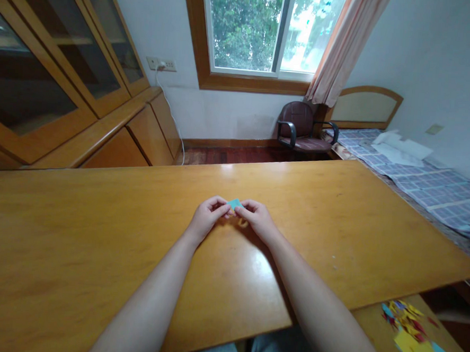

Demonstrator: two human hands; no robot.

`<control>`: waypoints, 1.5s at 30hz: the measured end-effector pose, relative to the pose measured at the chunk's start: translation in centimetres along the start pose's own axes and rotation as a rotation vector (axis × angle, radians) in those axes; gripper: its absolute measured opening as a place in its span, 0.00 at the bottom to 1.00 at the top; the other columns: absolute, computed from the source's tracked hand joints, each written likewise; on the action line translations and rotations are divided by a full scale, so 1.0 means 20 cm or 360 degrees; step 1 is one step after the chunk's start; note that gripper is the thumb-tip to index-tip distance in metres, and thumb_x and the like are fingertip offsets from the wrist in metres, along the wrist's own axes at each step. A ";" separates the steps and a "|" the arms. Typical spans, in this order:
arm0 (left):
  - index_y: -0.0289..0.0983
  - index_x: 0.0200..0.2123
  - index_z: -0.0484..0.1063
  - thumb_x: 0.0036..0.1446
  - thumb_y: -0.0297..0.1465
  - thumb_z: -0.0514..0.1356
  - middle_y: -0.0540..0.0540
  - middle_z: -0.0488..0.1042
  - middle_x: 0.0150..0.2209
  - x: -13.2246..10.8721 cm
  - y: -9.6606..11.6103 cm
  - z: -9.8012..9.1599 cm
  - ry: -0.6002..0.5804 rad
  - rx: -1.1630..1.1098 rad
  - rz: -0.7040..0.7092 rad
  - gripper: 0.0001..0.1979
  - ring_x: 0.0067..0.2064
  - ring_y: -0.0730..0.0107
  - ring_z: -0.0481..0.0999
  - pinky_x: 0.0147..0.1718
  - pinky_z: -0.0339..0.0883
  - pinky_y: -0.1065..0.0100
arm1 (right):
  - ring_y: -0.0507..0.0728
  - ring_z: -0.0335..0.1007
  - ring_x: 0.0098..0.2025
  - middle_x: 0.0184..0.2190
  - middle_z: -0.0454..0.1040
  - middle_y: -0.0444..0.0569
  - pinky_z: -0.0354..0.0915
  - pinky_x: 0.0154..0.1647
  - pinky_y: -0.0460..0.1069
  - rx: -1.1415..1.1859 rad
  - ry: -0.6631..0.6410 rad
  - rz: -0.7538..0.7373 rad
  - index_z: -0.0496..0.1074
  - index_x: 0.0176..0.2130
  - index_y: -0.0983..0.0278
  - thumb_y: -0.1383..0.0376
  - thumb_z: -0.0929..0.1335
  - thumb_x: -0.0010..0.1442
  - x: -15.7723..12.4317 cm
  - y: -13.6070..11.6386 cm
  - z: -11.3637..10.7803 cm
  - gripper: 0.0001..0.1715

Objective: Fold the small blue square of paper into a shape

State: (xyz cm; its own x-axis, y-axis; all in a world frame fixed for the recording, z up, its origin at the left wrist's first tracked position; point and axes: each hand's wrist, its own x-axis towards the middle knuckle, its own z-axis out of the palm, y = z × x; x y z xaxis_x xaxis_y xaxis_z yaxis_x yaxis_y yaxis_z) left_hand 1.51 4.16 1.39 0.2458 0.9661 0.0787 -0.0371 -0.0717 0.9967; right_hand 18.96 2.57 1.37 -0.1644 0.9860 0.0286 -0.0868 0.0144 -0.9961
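A small teal piece of paper is held just above the wooden table, between both hands. My left hand pinches its left side with curled fingers. My right hand pinches its right side the same way. Both hands meet near the middle of the table, a little toward its far edge. Most of the paper is hidden by my fingers.
A lower surface at the bottom right holds several coloured paper scraps. A bed runs along the right wall, a dark chair stands under the window, and wooden cabinets line the left wall.
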 end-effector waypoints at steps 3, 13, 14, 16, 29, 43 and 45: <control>0.35 0.28 0.74 0.51 0.37 0.65 0.47 0.78 0.27 0.00 0.00 -0.01 -0.0018 -0.0007 -0.0003 0.10 0.29 0.71 0.74 0.32 0.66 0.70 | 0.49 0.62 0.25 0.24 0.72 0.43 0.57 0.29 0.45 0.0012 -0.0005 0.0016 0.74 0.29 0.66 0.55 0.72 0.50 0.00 0.00 0.00 0.15; 0.33 0.26 0.75 0.53 0.34 0.63 0.46 0.79 0.26 0.00 -0.01 -0.03 -0.0038 -0.0069 -0.0057 0.09 0.27 0.71 0.74 0.31 0.67 0.70 | 0.49 0.62 0.25 0.23 0.72 0.42 0.56 0.28 0.45 0.0012 -0.0034 0.0041 0.74 0.28 0.67 0.56 0.72 0.50 0.00 0.00 0.00 0.16; 0.33 0.26 0.75 0.53 0.34 0.63 0.46 0.79 0.26 0.00 0.00 -0.03 -0.0031 -0.0065 -0.0059 0.09 0.27 0.71 0.74 0.30 0.66 0.70 | 0.49 0.62 0.25 0.23 0.72 0.43 0.56 0.28 0.45 0.0012 -0.0036 0.0043 0.74 0.29 0.67 0.56 0.72 0.50 0.00 0.01 0.00 0.16; 0.33 0.26 0.75 0.52 0.34 0.63 0.46 0.79 0.26 0.00 0.00 -0.02 -0.0019 -0.0051 -0.0060 0.09 0.26 0.71 0.74 0.30 0.66 0.70 | 0.49 0.62 0.25 0.24 0.72 0.43 0.56 0.28 0.45 0.0010 -0.0037 0.0046 0.74 0.29 0.67 0.56 0.72 0.50 0.00 0.01 0.00 0.16; 0.34 0.27 0.75 0.55 0.38 0.60 0.45 0.79 0.26 0.00 -0.01 0.00 0.0015 0.0026 -0.0002 0.13 0.26 0.70 0.75 0.29 0.67 0.70 | 0.49 0.61 0.23 0.22 0.70 0.42 0.57 0.26 0.45 0.0035 0.0001 0.0056 0.73 0.28 0.66 0.56 0.72 0.49 0.01 0.02 0.00 0.15; 0.34 0.30 0.74 0.54 0.39 0.62 0.45 0.80 0.30 0.00 0.00 0.00 -0.0096 0.0045 0.0019 0.12 0.30 0.68 0.76 0.33 0.69 0.69 | 0.49 0.63 0.24 0.23 0.72 0.43 0.57 0.26 0.45 0.0063 -0.0015 0.0045 0.74 0.28 0.67 0.57 0.72 0.50 0.01 0.02 -0.01 0.14; 0.34 0.29 0.74 0.54 0.39 0.62 0.45 0.80 0.29 0.00 0.00 0.00 -0.0077 0.0071 0.0018 0.12 0.31 0.68 0.76 0.34 0.69 0.69 | 0.49 0.63 0.24 0.22 0.72 0.43 0.57 0.27 0.45 0.0047 -0.0023 0.0052 0.74 0.28 0.66 0.56 0.72 0.50 0.01 0.02 -0.01 0.15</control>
State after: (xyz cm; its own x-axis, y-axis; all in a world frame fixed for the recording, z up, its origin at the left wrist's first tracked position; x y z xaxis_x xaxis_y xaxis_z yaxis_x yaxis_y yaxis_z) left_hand 1.43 4.13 1.35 0.2919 0.9522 0.0895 0.0029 -0.0945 0.9955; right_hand 19.12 2.75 0.95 -0.1818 0.9833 -0.0024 -0.1103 -0.0228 -0.9936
